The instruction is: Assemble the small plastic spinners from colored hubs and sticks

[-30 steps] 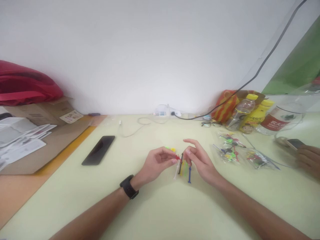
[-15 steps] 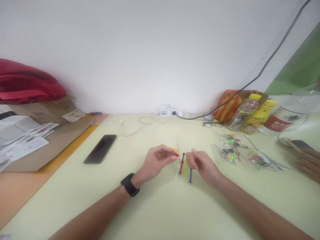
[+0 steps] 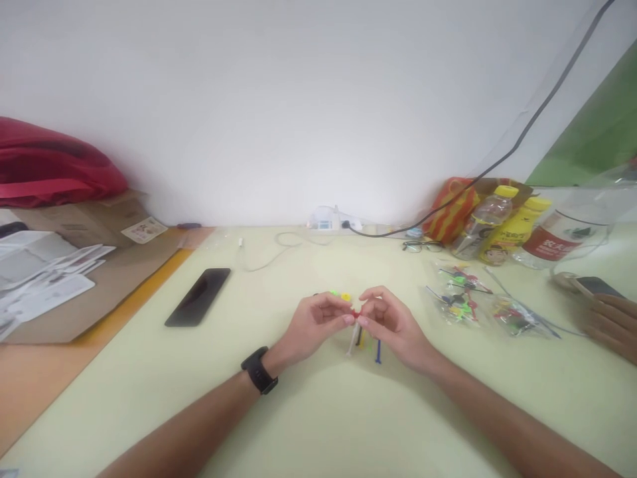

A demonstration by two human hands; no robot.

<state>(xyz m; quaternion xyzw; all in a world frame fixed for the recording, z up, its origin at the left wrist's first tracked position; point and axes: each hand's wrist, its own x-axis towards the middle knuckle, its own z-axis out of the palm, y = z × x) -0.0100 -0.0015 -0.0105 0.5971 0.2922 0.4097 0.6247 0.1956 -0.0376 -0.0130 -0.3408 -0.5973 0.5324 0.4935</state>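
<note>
Head view, pinched red piece (image 3: 357, 315), slim sticks (image 3: 379, 352)

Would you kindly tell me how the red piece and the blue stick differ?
The red piece is held between the left hand and right hand; the blue stick lies on the table. The red piece shows only as a small patch, while the blue stick shows a straight shaft. Both are vividly coloured.

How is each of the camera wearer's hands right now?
Left hand: closed, pinching the small red piece.
Right hand: partly curled at that small red piece; grip cannot be told.
</note>
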